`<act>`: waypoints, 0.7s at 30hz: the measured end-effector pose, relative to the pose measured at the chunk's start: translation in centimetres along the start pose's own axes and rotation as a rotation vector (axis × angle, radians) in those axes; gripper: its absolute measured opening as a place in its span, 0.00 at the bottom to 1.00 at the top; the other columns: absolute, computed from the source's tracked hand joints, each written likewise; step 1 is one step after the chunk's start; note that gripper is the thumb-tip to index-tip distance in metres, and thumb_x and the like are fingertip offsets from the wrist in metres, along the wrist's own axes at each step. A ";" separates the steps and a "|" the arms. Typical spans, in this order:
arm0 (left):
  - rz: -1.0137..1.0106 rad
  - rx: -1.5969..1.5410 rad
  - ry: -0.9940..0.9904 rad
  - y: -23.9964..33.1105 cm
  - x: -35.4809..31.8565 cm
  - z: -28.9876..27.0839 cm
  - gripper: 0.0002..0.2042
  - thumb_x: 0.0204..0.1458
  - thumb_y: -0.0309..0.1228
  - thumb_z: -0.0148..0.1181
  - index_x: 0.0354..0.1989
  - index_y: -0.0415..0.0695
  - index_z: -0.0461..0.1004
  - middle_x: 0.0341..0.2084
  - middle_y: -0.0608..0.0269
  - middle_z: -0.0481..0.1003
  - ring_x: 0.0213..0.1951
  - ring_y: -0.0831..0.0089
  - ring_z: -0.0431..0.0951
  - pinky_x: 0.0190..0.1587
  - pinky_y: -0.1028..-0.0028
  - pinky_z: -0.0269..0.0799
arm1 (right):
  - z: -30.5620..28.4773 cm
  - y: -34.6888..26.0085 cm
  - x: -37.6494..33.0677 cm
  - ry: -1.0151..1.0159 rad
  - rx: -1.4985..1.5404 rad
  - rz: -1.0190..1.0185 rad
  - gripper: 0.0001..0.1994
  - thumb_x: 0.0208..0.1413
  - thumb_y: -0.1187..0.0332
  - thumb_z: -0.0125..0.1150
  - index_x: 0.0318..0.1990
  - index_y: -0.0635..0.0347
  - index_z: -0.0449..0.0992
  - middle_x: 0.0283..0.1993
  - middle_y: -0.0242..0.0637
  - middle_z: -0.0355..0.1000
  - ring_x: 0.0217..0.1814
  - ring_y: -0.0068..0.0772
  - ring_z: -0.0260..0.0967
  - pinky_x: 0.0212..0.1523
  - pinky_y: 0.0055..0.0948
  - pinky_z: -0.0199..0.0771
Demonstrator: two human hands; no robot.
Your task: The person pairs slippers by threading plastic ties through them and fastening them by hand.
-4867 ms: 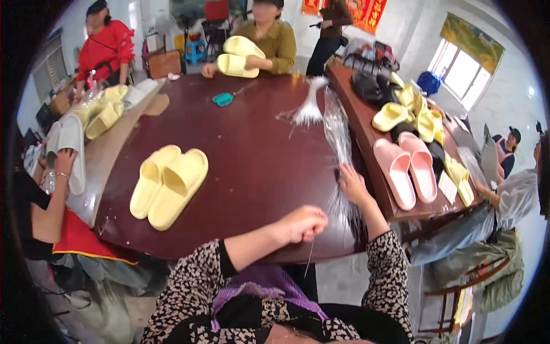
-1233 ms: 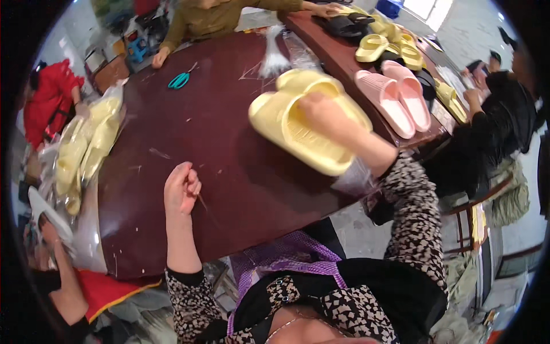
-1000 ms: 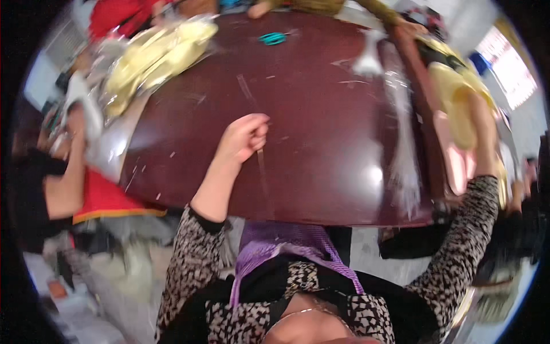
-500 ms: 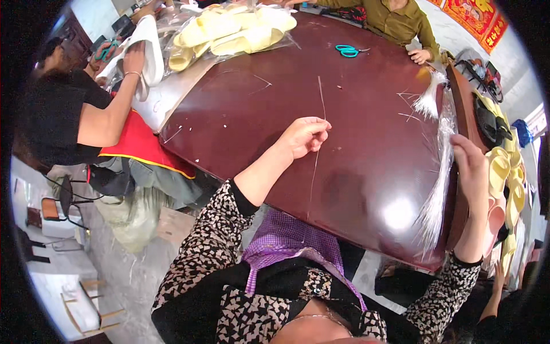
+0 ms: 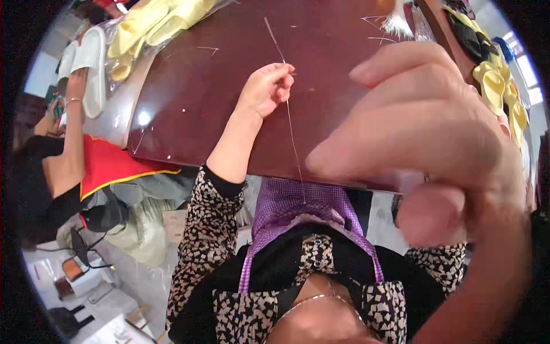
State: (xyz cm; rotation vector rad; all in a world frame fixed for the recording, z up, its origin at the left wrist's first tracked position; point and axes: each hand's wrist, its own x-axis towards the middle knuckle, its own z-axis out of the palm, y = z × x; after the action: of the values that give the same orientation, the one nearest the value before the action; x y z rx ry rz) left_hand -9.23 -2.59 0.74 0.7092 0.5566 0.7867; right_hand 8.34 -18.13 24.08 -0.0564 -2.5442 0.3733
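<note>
My left hand (image 5: pixel 268 89) is pinched over the dark red table. It grips a thin pale strand (image 5: pixel 293 137), which sticks up past the fingers and hangs down to the purple checked apron. Large and blurred, my right hand (image 5: pixel 424 120) is raised close to the camera at the right. Its upper fingers are stretched and apart, the lowest one curled, and I see nothing in them. Beyond it shows the end of a bundle of white strands (image 5: pixel 397 24); a clear plastic wrapper (image 5: pixel 422 26) is beside it. My right hand hides the near right part of the table.
Yellow slippers (image 5: pixel 153 28) in clear plastic lie at the table's far left. A person's hand (image 5: pixel 76 86) at the left holds a white slipper (image 5: pixel 94 63). Loose strands (image 5: pixel 209 49) lie on the tabletop (image 5: pixel 229 34). More yellow slippers (image 5: pixel 492 86) are at the right.
My right hand has come away from the bundle of strands, up and towards the camera. My left hand keeps its pinch on the strand. The view has shifted; the green-handled scissors have left it.
</note>
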 end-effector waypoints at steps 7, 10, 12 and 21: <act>0.036 0.020 -0.031 -0.3 0.5 -0.1 0.06 0.58 0.29 0.52 0.36 0.39 0.71 0.18 0.67 0.71 0.14 0.84 0.63 0.17 0.83 0.57 | 1.4 0.2 -0.5 -0.059 0.197 -0.112 0.11 0.52 0.73 0.53 0.43 0.62 0.70 0.42 0.43 0.72 0.39 0.38 0.71 0.52 0.46 0.66; 0.014 0.055 0.060 0.0 0.7 0.2 0.06 0.59 0.29 0.51 0.36 0.40 0.71 0.19 0.67 0.71 0.15 0.84 0.64 0.17 0.83 0.57 | 1.1 0.2 -1.4 -0.031 0.210 -0.090 0.11 0.53 0.72 0.53 0.44 0.62 0.69 0.43 0.43 0.71 0.40 0.38 0.70 0.52 0.45 0.66; 0.008 0.006 0.019 0.0 0.2 0.2 0.06 0.60 0.28 0.48 0.36 0.39 0.71 0.18 0.67 0.71 0.15 0.84 0.65 0.17 0.83 0.58 | 1.1 0.1 -2.1 -0.017 0.225 -0.083 0.12 0.53 0.72 0.53 0.45 0.61 0.68 0.44 0.43 0.70 0.41 0.38 0.70 0.52 0.45 0.66; 0.047 0.015 -0.001 0.4 -0.1 0.5 0.06 0.59 0.28 0.51 0.35 0.39 0.72 0.18 0.65 0.71 0.15 0.83 0.66 0.17 0.82 0.60 | 1.0 -1.1 -3.4 0.072 0.396 -0.181 0.14 0.54 0.70 0.52 0.49 0.59 0.65 0.48 0.42 0.68 0.43 0.38 0.69 0.53 0.43 0.66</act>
State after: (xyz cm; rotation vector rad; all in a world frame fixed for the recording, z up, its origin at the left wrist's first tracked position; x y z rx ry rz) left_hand -9.13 -2.66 1.33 0.7386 0.5472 0.8269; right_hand 10.73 -19.86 21.79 0.3017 -2.3361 0.7778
